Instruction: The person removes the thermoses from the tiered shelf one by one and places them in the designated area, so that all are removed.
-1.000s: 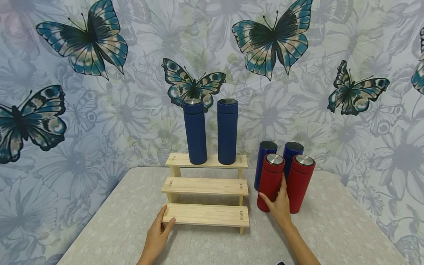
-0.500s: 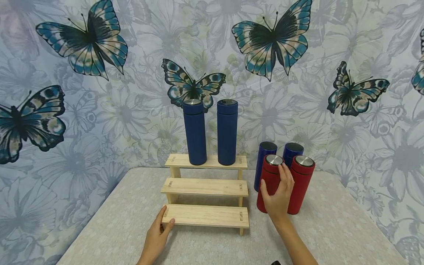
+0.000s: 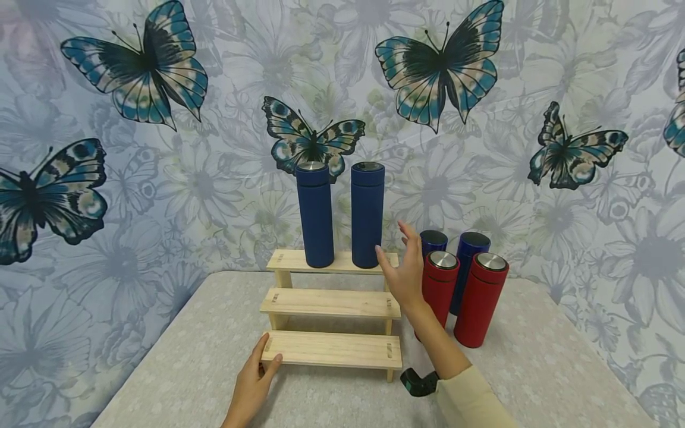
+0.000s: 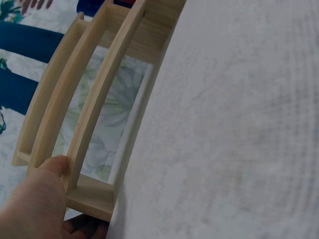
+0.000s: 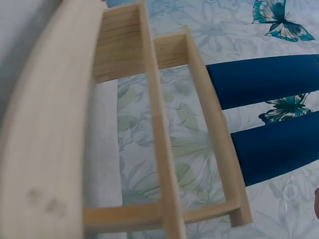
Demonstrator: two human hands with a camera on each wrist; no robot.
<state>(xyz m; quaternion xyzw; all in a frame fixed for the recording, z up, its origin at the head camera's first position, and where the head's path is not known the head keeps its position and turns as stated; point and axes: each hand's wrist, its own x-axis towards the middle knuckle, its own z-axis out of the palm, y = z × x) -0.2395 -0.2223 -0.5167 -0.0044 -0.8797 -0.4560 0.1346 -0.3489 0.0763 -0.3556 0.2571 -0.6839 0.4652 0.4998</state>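
A three-tier wooden display stand [image 3: 332, 349] stands on the table. My left hand [image 3: 251, 377] grips the left end of its lowest shelf, thumb in front; the left wrist view shows the thumb [image 4: 56, 164] on the shelf edge. Two matte navy vacuum flasks, a left one [image 3: 316, 220] and a right one [image 3: 367, 220], are upright on the top shelf. My right hand [image 3: 405, 273] is raised at the stand's right end, fingers spread and holding nothing, its thumb close to the right navy flask. In the right wrist view only a fingertip [image 5: 317, 203] shows.
Right of the stand are two red flasks, one [image 3: 440, 285] partly behind my right forearm, the other [image 3: 481, 303] beside it. Two glossy blue flasks [image 3: 433, 239] stand behind them. A black wrist device [image 3: 418, 382] sits by my right sleeve. Butterfly-patterned cloth [image 3: 214, 178] hangs behind.
My right hand has left the near-left red flask and moved left and up toward the stand's top shelf. My left hand stays on the lowest shelf.
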